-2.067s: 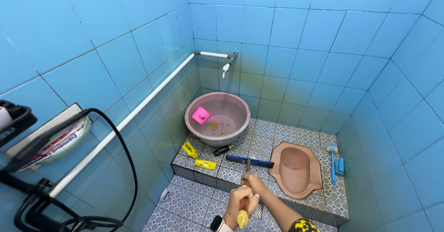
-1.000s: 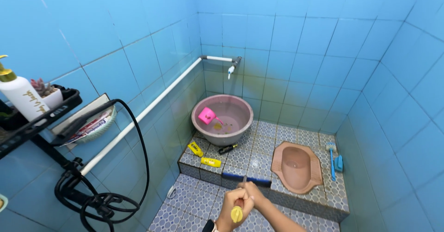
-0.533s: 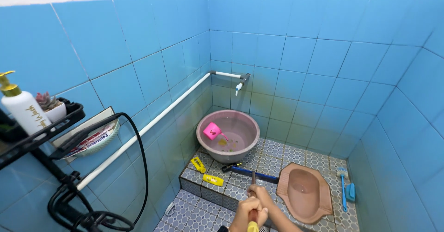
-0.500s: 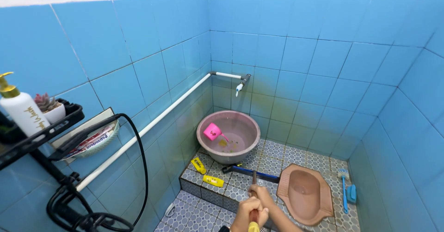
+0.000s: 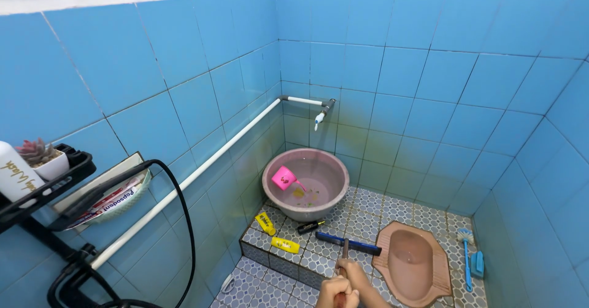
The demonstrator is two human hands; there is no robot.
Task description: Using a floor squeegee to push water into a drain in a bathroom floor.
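I read this as the scrubbing step: both of my hands are on the brown wooden handle point(image 5: 345, 254) of a long floor wiper, whose dark blue flat head point(image 5: 348, 243) lies on the raised patterned-tile platform point(image 5: 368, 213), between the pink plastic basin point(image 5: 305, 184) at about ten o'clock and the brown squat toilet pan point(image 5: 412, 264) at three o'clock from the head.

My left hand point(image 5: 334, 294) is wrapped tight around the handle at the very bottom edge of the view, fingers curled closed. My right hand point(image 5: 354, 273) grips just ahead of it, at one o'clock from the left, also closed on the shaft; the fingers are partly cut off, but I judge the grip firm.

The next stroke, as I judge it, needs the head kept flat on the tiles and kept off the two yellow bottles point(image 5: 275, 234) lying at nine o'clock from it and the small dark tube point(image 5: 310, 226) just beyond. A blue toilet brush point(image 5: 466, 259) rests well apart, against the right wall.
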